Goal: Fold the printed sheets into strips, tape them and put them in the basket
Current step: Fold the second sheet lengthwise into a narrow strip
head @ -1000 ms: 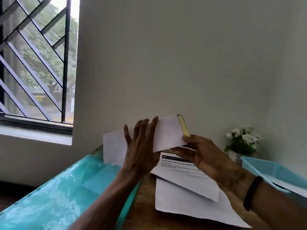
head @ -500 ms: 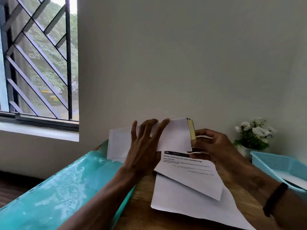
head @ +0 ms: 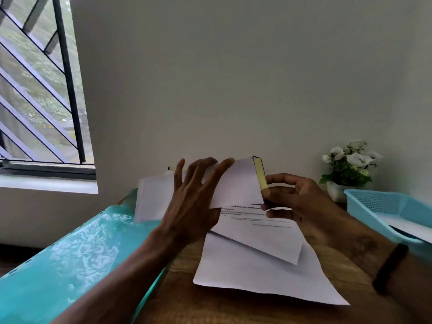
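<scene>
Left hand point(head: 194, 206): lying flat with straight, spread fingers point(head: 224, 163) against the near face of the folded sheet point(head: 236, 183), pressing it; gripping nothing.
Right hand point(head: 297, 199): curling fingers and thumb at the right end of the folded sheet, pinching it just below the yellow strip point(head: 260, 174).
Folded sheet: being held up on edge above the worktop point(head: 177, 298), white face toward the camera, its left end reaching over the turquoise sheet point(head: 70, 258).
Yellow strip: running down the right edge of the folded sheet, touching the right fingertips; what it is cannot be told.
Printed sheet point(head: 261, 237): lying flat on the worktop directly under both hands, text side up, its far edge hidden by the folded sheet.
Blank sheet point(head: 257, 277): lying under the printed sheet, its near corner jutting toward the camera.
Basket point(head: 374, 202): turquoise mesh tray sitting at the right of the worktop, well apart from the folded sheet, holding white paper point(head: 411, 228).
Obstruction: the right forearm, wearing a black wristband point(head: 389, 267), is lying between the loose sheets and the basket.
Flowers point(head: 348, 164): white blooms in a white pot, standing against the wall just behind the basket.
Turquoise sheet: glossy, covering the left part of the worktop.
Window point(head: 39, 90): barred, at upper left.
</scene>
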The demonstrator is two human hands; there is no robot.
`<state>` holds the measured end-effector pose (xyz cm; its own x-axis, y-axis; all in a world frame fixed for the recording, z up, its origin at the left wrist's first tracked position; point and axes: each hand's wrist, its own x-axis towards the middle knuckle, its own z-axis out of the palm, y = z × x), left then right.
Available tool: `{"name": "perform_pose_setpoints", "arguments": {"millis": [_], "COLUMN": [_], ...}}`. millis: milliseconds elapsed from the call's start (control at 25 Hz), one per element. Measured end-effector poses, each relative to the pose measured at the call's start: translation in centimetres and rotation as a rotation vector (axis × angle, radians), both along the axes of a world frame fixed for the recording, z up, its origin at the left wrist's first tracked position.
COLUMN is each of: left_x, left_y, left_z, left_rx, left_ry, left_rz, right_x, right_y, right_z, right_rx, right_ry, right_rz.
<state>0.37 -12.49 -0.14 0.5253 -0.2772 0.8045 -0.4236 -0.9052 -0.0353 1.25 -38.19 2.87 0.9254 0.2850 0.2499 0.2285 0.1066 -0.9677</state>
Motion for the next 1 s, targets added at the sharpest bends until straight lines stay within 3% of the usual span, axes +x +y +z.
{"name": "perform_pose_setpoints", "arguments": {"millis": [320,720,1000], "left_x": [-1.0,-1.2,-2.0], "left_y": [-1.0,-1.3,-2.9], "left_z": [0.2,0.2,-0.2], "left_rx": [0.045,0.086,0.181], "left_ry": [0.046,0.034,0.022], "left_rz": [-0.058,-0.048,-0.116], "right_x": [0.5,0.4,-0.3], "right_y": [-0.2,0.1,0.4], "right_z": [-1.1,-1.7,-1.7], "right_rx": [0.069,-0.083,-0.054], "right_ry": [0.11,0.017,-0.02], "right_rz": [0.101,0.039,0.111]}}
